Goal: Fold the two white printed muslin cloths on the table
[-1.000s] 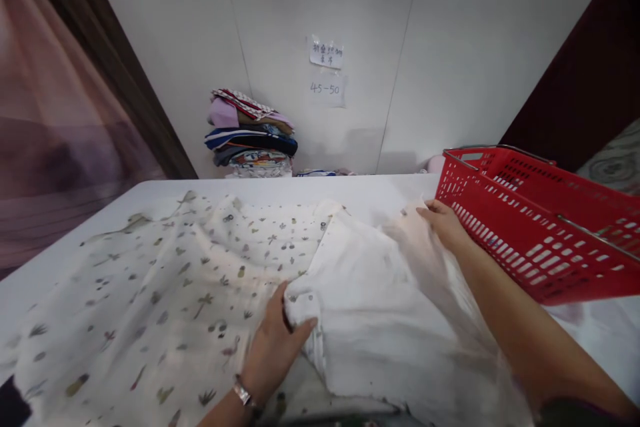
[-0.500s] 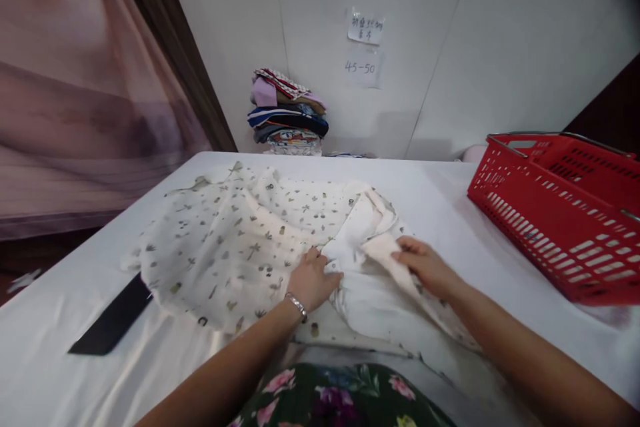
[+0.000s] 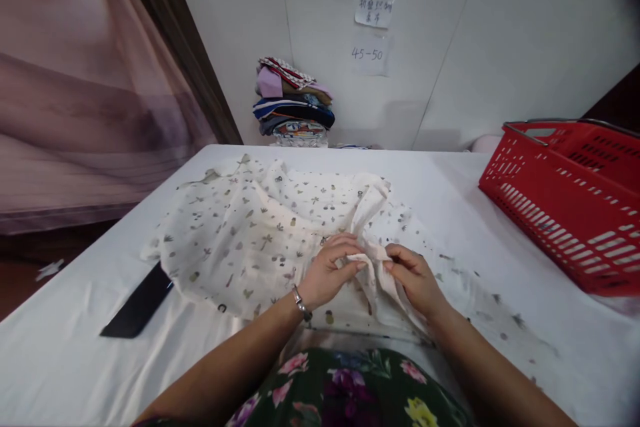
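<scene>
A white shirt [image 3: 270, 240] printed with small palm trees, pineapples and other figures lies spread and rumpled over the table. My left hand [image 3: 334, 268], with a bracelet at the wrist, pinches one front edge of it between thumb and fingers. Close by on the right, my right hand [image 3: 413, 277] grips the other front edge. The two edges are lifted a little and stand near each other, slightly apart. Whether there are buttons under my fingers, I cannot tell.
A black flat board [image 3: 139, 300] lies partly under the cloth on the white table [image 3: 60, 360]. A red basket [image 3: 565, 207] stands at right. Folded clothes [image 3: 294, 103] are stacked behind the table, by the wall with paper notes [image 3: 373, 33]. A pink curtain [image 3: 85, 93] hangs at left.
My left hand has risen from lying on the cloth and now pinches an edge. The right front panel, folded back before, is now turned over with its print showing, and my hands are closer together.
</scene>
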